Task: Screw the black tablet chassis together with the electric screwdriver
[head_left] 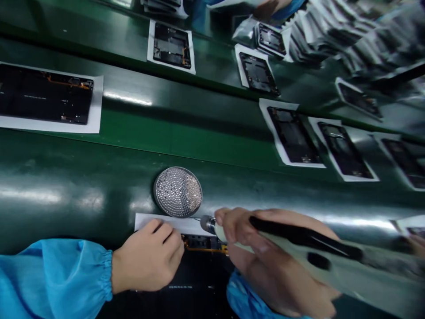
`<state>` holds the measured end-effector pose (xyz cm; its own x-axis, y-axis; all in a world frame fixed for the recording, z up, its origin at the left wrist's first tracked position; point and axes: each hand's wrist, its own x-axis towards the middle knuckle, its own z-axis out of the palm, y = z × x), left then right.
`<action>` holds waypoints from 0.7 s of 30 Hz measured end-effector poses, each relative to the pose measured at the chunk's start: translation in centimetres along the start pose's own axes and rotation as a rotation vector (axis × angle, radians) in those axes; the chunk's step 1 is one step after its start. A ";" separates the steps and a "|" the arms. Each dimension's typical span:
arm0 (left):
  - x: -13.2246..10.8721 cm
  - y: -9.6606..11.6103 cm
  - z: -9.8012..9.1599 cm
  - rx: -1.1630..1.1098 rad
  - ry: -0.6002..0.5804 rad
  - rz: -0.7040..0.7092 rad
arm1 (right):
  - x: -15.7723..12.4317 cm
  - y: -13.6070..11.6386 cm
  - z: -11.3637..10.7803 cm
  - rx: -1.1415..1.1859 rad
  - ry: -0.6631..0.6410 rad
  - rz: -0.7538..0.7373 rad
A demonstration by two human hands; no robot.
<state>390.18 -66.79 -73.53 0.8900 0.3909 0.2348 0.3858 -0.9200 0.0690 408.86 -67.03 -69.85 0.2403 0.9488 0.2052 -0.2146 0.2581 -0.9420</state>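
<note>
Green belt (83,164) fills the head view, with black phone housings (294,135) laid out along it on white paper sheets. The nearest housing (195,288) lies at the bottom edge of the view, partly under both hands, and an orange flex cable (206,249) runs along its upper edge. The left hand (148,261), in a blue sleeve (53,274), is curled with its fingers down on the paper sheet (166,223) at the housing's edge; whether it is gripping anything, I cannot tell. The right hand (265,261) is closed around a pale electric screwdriver (299,243), with its metal nose (207,223) pointing toward the left hand's fingers. A round metal dish of screws (178,192) sits just beside the paper.

The main risk lies at the screwdriver's tip. If it slips, it could scratch the housing, nick the flex cable, or catch the left fingers so close by. A careless elbow or the screwdriver's body could also bump the dish and scatter screws across the belt. A dropped screw could end up inside the housing.
</note>
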 end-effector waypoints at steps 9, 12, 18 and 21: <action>-0.2 0.5 0.1 -0.029 -0.073 -0.029 | 1.2 2.6 1.3 0.068 0.009 -0.076; -0.2 0.7 0.0 -0.027 -0.074 -0.041 | 1.2 2.5 1.2 0.050 0.013 -0.068; -0.2 0.8 -0.1 -0.054 -0.082 -0.038 | 1.0 2.5 1.2 0.055 0.007 -0.029; -0.2 0.8 -0.2 -0.057 -0.080 -0.028 | 0.9 2.4 1.2 0.066 0.010 -0.035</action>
<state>390.24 -67.61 -73.34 0.8962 0.4158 0.1544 0.3987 -0.9078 0.1303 407.46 -65.32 -71.58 0.2577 0.9373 0.2346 -0.2677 0.3025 -0.9148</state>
